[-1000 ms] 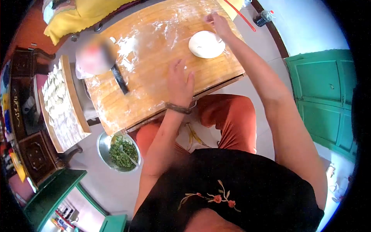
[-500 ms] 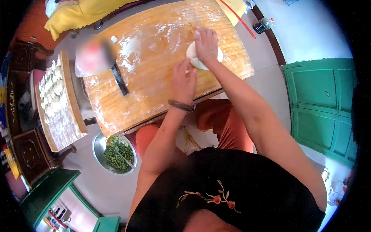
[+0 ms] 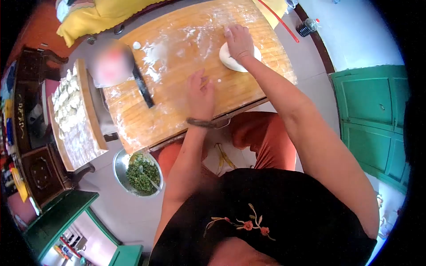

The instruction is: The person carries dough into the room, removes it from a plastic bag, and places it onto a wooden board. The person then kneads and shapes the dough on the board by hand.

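Note:
A round piece of white dough [image 3: 231,63] lies on the floured wooden table [image 3: 171,117] toward its right side. On top of it rests my right hand [image 3: 240,42], pressing the dough, fingers bent over its far edge. My left hand [image 3: 200,95] is over the table's near part, left of the dough and apart from it, fingers spread and holding nothing. A tiny white bit of dough [image 3: 219,80] lies just right of it. A dark flat knife-like bar [image 3: 143,88] lies on the left of the table, beside a blurred pinkish area [image 3: 111,66].
Left of the table, a wooden tray [image 3: 92,115] holds several white dumplings [image 3: 69,102]. A metal bowl [image 3: 119,170] of chopped green filling with a spoon stands by my left knee. Green cabinets [image 3: 368,102] and a dark bottle [image 3: 306,28] are at right.
Since one second ago, my right hand has come from beyond the dough onto it. My left hand reached the dough's edge half a second ago and has since drawn back leftward.

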Tool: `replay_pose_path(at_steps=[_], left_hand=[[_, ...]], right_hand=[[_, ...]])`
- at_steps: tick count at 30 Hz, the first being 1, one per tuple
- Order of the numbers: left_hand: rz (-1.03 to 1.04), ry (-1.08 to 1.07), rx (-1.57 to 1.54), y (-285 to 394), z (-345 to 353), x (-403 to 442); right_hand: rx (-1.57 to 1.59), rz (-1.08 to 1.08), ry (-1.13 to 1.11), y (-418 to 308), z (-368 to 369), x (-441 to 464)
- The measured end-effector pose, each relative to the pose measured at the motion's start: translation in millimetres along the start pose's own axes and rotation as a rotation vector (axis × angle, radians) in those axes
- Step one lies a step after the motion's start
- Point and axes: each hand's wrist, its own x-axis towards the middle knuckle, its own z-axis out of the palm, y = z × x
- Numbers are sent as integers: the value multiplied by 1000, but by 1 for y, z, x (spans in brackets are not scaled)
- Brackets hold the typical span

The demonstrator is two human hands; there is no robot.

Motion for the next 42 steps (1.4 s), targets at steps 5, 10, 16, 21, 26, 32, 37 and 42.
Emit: replay_pose_path(at_steps=[5,10,16,21,26,32,37,42], left_hand=[[-2,16,5,10,-5,-5],[0,2,-64,16,-10,3],[-61,23,-123,10,-10,-4],[-75,40,-102,10,-22,-8],[-55,26,-121,10,-24,-13],[40,37,-137,28,-7,-5],[43,78,-139,28,-7,3],[19,78,-123,19,-10,0]], right_hand=[[446,314,-169,50,32,39],[153,330,141,-30,7,30],[76,-182,283,-21,15,-14],[171,-400,326,-13,8,-14],[113,-287,316,-10,25,16],[145,-129,372,-25,28,1],[544,192,54,-3,31,37],[618,-12,285,-1,-13,51]])
